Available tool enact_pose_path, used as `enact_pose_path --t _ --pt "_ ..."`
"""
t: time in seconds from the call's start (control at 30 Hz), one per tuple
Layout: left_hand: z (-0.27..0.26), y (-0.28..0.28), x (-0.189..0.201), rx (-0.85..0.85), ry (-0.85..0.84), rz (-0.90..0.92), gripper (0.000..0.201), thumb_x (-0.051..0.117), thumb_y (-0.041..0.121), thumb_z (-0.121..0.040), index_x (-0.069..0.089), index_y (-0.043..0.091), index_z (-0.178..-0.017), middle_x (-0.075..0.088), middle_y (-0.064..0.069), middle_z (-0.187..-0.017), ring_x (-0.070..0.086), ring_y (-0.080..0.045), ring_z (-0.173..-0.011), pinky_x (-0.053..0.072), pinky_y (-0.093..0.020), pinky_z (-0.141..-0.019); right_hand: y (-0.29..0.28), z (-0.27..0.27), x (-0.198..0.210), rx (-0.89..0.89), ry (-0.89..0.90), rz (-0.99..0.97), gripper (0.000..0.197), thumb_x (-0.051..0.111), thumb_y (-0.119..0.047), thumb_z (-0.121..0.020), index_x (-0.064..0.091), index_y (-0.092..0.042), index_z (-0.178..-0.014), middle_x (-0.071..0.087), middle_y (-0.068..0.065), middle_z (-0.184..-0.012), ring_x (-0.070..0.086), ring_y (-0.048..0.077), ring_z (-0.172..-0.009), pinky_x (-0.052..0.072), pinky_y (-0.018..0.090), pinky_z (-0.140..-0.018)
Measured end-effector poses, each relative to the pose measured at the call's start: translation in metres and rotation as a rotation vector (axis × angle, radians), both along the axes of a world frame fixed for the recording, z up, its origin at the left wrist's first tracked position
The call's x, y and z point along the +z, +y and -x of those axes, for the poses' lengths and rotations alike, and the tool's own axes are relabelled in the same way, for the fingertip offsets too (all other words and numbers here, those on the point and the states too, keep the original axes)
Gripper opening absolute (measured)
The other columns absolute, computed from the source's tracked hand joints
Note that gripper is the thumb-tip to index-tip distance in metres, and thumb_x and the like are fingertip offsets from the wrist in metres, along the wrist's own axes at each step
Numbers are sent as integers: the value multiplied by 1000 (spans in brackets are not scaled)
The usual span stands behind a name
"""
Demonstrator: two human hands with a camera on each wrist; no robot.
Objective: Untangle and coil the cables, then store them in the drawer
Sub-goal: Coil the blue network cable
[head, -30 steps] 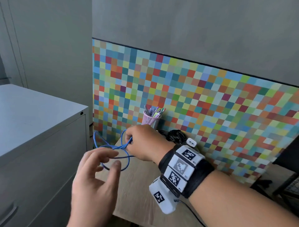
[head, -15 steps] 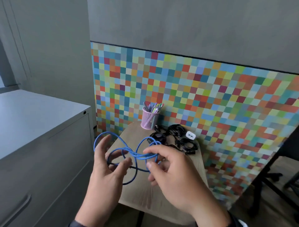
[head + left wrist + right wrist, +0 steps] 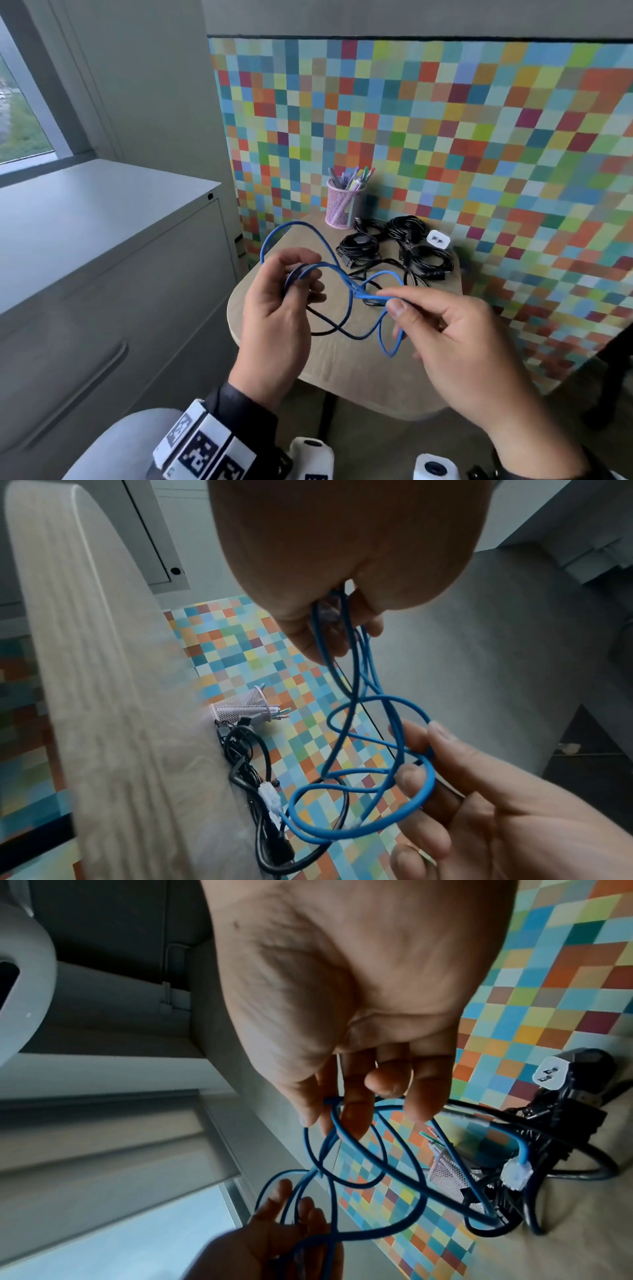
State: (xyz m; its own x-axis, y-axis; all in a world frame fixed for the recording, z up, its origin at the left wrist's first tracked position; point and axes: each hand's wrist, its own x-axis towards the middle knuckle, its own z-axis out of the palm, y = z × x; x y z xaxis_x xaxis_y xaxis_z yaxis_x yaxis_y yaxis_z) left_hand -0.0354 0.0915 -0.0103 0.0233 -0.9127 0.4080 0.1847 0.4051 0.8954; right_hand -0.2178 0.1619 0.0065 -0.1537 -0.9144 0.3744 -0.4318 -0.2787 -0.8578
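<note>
Left hand: the left hand [image 3: 274, 318] is raised above the left edge of the desk [image 3: 342, 370], its back toward the head camera, wrist low and the fingers [image 3: 301, 257] pointing up and curled.
Left grip: these fingers close around several strands of the blue cable [image 3: 346, 294]; in the left wrist view the strands come out between thumb and fingers and hang down.
Right hand: the right hand [image 3: 455, 339] is at about the same height, to the right, above the middle of the desk, with the forearm coming from the lower right.
Right grip: thumb and index finger pinch the blue cable where its loops cross; the other fingers are loosely bent beneath, and one loop passes around them.
Blue cable: it is in the air between both hands, in some crossed loops, not yet a neat coil; one loop stands above the left hand, and a clear plug [image 3: 515, 1173] hangs at one end.
Black cables: a pile of black cables [image 3: 404, 250] lies at the back of the desk, next to a white charger [image 3: 438, 238].
Pen cup: a pink mesh pen cup [image 3: 340, 205] stands at the back, near the checkered wall.
Cabinet: a grey cabinet [image 3: 102, 274] with drawers stands left of the desk, its drawers closed.
</note>
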Motion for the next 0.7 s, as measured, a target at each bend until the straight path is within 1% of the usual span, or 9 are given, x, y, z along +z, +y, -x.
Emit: enact_pose_path --t 0.1,0.17,0.23,0.27,0.33,0.47,0.53,0.6,0.7 --pt "3 0 1 6 -14 23 42 41 -18 -97 69 14 -102 68 -5 -91 64 -20 -87 56 -36 -86 0 10 0 -3 -7 3 34 62 -61 -93 84 -35 -95 62 -5 -61 56 5 -58 56 39 -60" --pt "3 1 3 13 -31 17 45 45 -16 -94 72 18 -107 72 -3 -94 67 -16 -92 54 -33 -89 -1 16 -1 6 38 -10 42 59 -67 -93 83 -34 -90 54 1 -63 56 6 -61 56 46 -63" --pt "3 2 4 -5 -24 7 51 46 -16 -90 74 22 -109 74 -1 -93 66 -15 -95 51 -33 -93 -2 18 -1 7 57 -15 37 63 -62 -92 83 -34 -80 62 -4 -75 66 10 -76 57 40 -72" --pt "3 2 6 -23 3 -4 52 47 -16 -89 76 23 -108 74 -1 -92 66 -16 -96 49 -34 -93 -4 19 -3 9 65 -16 30 65 -57 -89 83 -34 -79 65 -7 -83 67 10 -83 56 30 -74" --pt "2 3 9 -52 66 -30 48 50 -8 -86 79 27 -102 73 -2 -92 65 -17 -97 48 -36 -95 -8 16 -8 11 60 -39 14 71 -48 -91 81 -38 -92 66 -12 -99 67 8 -96 53 20 -79" --pt "-3 -2 9 -41 170 -106 39 52 -3 -92 78 26 -97 74 1 -100 66 -16 -100 51 -43 -95 -8 8 -15 187 -187 -114 39 57 -58 -92 73 -36 -120 73 -15 -122 68 6 -119 53 27 -96" --pt "-7 -8 7 -33 211 -167 34 49 -7 -99 73 17 -103 72 -4 -105 65 -18 -102 52 -46 -94 -7 4 -14 302 -321 -136 51 57 -61 -87 70 -29 -126 75 -6 -122 72 16 -117 54 33 -99" --pt "-10 -14 3 -13 205 -256 27 50 -5 -99 70 10 -108 71 -12 -110 64 -21 -103 51 -45 -91 -6 -1 -13 390 -414 -175 51 68 -48 -84 68 -23 -128 77 4 -113 77 26 -104 58 31 -89" --pt "-13 -19 -3 -9 102 -334 23 56 2 -93 73 15 -100 71 -11 -106 60 -22 -98 47 -42 -90 -8 -9 -16 360 -365 -183 25 76 -25 -85 75 -20 -109 74 7 -96 75 26 -71 60 33 -69"
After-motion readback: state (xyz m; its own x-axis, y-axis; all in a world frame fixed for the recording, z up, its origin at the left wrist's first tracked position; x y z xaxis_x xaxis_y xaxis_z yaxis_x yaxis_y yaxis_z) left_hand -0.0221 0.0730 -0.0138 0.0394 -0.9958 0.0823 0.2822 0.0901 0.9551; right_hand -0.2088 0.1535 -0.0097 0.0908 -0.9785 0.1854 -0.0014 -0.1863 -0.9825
